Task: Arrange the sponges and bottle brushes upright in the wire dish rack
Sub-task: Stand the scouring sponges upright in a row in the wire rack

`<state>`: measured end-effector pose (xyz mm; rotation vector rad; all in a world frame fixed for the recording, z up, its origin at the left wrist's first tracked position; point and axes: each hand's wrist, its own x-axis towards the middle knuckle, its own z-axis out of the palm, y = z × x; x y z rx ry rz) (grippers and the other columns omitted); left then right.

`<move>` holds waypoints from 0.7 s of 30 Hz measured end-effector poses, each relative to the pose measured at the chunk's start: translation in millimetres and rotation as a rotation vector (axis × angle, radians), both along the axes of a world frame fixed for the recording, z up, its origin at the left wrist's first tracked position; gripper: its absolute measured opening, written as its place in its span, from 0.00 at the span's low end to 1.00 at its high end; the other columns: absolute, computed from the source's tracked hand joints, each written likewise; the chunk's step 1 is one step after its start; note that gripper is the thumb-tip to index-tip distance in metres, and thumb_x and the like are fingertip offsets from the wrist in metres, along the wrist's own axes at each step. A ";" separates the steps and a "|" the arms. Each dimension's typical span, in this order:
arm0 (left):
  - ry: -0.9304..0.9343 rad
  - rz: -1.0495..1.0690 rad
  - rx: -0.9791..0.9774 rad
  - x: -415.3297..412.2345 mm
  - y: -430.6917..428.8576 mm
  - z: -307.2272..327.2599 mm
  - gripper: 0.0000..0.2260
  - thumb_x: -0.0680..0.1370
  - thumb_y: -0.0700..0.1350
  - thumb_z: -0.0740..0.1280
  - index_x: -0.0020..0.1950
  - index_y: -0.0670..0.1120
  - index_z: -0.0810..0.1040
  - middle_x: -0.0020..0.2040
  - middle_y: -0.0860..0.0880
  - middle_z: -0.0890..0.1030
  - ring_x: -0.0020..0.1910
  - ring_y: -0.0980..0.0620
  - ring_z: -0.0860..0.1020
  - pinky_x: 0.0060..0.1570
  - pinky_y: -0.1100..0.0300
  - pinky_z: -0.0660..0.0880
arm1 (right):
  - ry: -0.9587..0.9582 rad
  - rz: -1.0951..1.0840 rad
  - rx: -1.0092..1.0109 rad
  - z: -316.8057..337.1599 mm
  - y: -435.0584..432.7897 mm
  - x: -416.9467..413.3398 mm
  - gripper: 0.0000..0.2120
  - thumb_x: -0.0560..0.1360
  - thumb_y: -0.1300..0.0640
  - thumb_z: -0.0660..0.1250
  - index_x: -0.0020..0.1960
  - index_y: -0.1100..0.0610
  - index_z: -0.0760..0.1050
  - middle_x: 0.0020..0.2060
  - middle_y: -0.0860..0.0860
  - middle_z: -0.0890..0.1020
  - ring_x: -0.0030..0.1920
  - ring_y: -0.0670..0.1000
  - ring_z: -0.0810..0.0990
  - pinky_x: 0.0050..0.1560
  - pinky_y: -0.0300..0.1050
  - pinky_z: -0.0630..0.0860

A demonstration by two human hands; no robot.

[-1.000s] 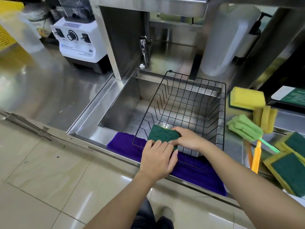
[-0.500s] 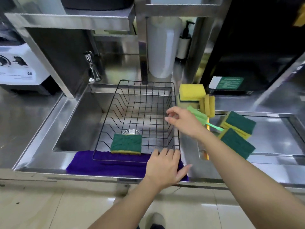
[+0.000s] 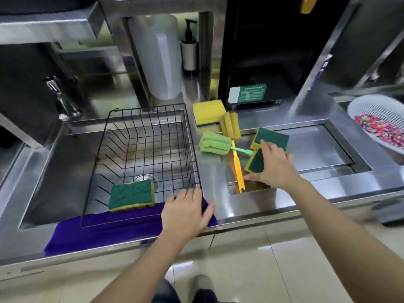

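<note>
The black wire dish rack [image 3: 140, 119] sits in the sink. One green-and-yellow sponge [image 3: 131, 195] stands on edge at its near left. My left hand [image 3: 185, 212] rests flat on the rack's near right corner, holding nothing. My right hand [image 3: 273, 165] lies spread over a green-faced sponge [image 3: 256, 161] to the right of the rack, fingers apart. A second green-faced sponge [image 3: 273, 137] lies just beyond it. A green bottle brush [image 3: 215, 142] and a yellow-orange bottle brush [image 3: 231, 127] lie crossed on the counter. A yellow sponge [image 3: 208, 111] lies behind them.
A purple cloth [image 3: 105, 228] hangs over the sink's front edge under the rack. A tap [image 3: 63, 101] stands at back left; a white roll [image 3: 159, 55] and soap pump [image 3: 189, 49] behind. A second recessed basin [image 3: 317, 147] is right, with a white colander [image 3: 380, 121] of coloured bits.
The sponge was set in the rack and let go. My right hand moved right, from the rack's rim onto the near green sponge. My left hand settled on the rack's corner.
</note>
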<state>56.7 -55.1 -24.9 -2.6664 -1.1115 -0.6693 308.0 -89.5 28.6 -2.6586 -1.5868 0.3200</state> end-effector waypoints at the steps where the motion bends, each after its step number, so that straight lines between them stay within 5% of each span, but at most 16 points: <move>1: 0.003 0.003 -0.002 -0.2 -0.3 0.2 0.19 0.75 0.59 0.59 0.36 0.44 0.74 0.30 0.48 0.77 0.30 0.46 0.76 0.29 0.57 0.70 | -0.011 0.002 -0.030 -6.3 -3.8 0.2 0.52 0.64 0.34 0.70 0.75 0.57 0.49 0.73 0.55 0.61 0.71 0.57 0.62 0.67 0.54 0.60; 5: 0.040 0.003 0.001 -3.0 0.3 -1.5 0.19 0.75 0.59 0.59 0.37 0.44 0.75 0.31 0.47 0.77 0.31 0.46 0.76 0.31 0.56 0.70 | -0.089 -0.038 0.034 -20.8 -9.6 2.3 0.37 0.68 0.48 0.72 0.70 0.57 0.59 0.66 0.56 0.70 0.66 0.56 0.68 0.63 0.53 0.64; 7: 0.049 -0.001 -0.003 -4.9 0.9 -1.9 0.18 0.75 0.58 0.59 0.36 0.45 0.75 0.32 0.48 0.77 0.32 0.46 0.76 0.32 0.55 0.70 | -0.119 -0.060 0.072 -14.9 -6.0 2.2 0.31 0.70 0.48 0.69 0.67 0.58 0.62 0.62 0.56 0.73 0.63 0.56 0.70 0.61 0.52 0.65; 11: 0.038 0.026 0.013 -17.4 4.9 -4.3 0.15 0.74 0.54 0.58 0.36 0.45 0.76 0.32 0.49 0.77 0.33 0.46 0.75 0.37 0.53 0.66 | -0.011 -0.097 0.216 16.1 14.1 -9.9 0.37 0.69 0.39 0.63 0.69 0.60 0.63 0.61 0.57 0.73 0.63 0.57 0.69 0.61 0.54 0.63; 16: 0.026 0.089 0.055 -55.1 18.2 -4.6 0.13 0.75 0.53 0.60 0.36 0.45 0.74 0.32 0.48 0.76 0.33 0.45 0.74 0.40 0.52 0.64 | 0.267 0.045 0.360 46.1 50.0 -49.4 0.40 0.69 0.49 0.69 0.75 0.57 0.54 0.67 0.57 0.69 0.67 0.58 0.67 0.64 0.57 0.69; 21: 0.036 0.155 0.051 -93.7 29.4 -4.3 0.15 0.75 0.55 0.61 0.35 0.45 0.74 0.32 0.48 0.76 0.33 0.45 0.74 0.40 0.52 0.66 | 0.402 0.170 0.363 46.3 85.3 -98.8 0.41 0.67 0.47 0.73 0.73 0.54 0.55 0.67 0.56 0.70 0.67 0.58 0.70 0.63 0.57 0.72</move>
